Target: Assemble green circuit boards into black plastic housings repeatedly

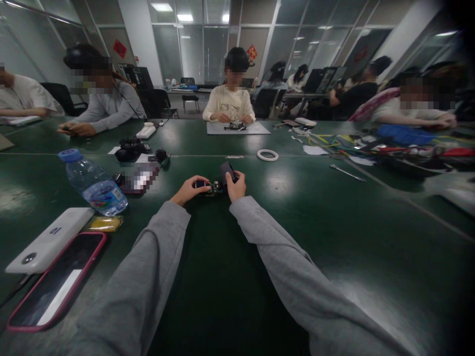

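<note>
Over the middle of the green table, my left hand [190, 190] is closed on the left end of a small circuit board [215, 188]. A dark rectangular part, perhaps a small screen, shows beneath its fingers. My right hand [236, 187] grips a dark grey box-shaped piece [226, 171], tilted up at the board's right end. Whether this piece touches the board I cannot tell. Small light-coloured components show on the board between both hands. My fingers hide the board's left end and part of the grey piece.
Left on the table [222, 277] are a water bottle [100, 190], a white power bank [52, 240], a yellow packet [106, 224] and a red-edged phone [59, 282]. Ahead lies a white tape roll [267, 155]; rightward, a wrench [348, 173] and tangled cables [393, 148]. Several people sit around.
</note>
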### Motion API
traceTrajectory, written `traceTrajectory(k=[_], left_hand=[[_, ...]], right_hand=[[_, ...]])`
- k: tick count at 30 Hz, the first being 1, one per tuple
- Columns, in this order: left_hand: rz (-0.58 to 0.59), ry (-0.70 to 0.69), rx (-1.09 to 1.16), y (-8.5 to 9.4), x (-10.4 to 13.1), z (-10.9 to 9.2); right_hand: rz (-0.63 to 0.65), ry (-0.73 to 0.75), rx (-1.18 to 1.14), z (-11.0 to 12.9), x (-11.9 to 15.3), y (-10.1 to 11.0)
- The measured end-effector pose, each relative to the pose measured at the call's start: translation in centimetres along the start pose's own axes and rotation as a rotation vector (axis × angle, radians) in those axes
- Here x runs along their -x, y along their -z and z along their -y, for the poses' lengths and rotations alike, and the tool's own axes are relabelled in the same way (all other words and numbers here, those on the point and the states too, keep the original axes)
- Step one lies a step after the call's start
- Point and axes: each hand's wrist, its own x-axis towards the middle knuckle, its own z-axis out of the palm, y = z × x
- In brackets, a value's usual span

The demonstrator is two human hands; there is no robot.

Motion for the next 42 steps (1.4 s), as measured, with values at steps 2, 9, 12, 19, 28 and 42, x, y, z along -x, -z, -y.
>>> traceTrajectory(k=[2,9,12,19,28,42], left_hand=[[0.004,0.011,0.012,0.03,0.00,0.01],[0.021,0.043,0.035,0.15,-0.01,-0.10],[0.010,0.029,0.042,0.08,-0.03,-0.05],[-0.014,0.027,0.030,0.01,0.06,-0.24],[-0.016,0.016,0.013,0.06,0.05,-0.38],[-0.036,0.020,0.017,0.08,-0.02,-0.05]], right_hand=[[0.006,0.007,0.003,-0.02,0.02,0.02],[0.009,0.019,0.010,-0.27,0.01,0.06],[0.008,0.030,0.006,-0.18,0.07,0.12],[0.007,0.000,0.025,0.31,0.18,0.14],[0.008,-0.014,0.019,0.42,0.24,0.13],[0.029,-0.023,0.042,0.68,0.42,0.23]])
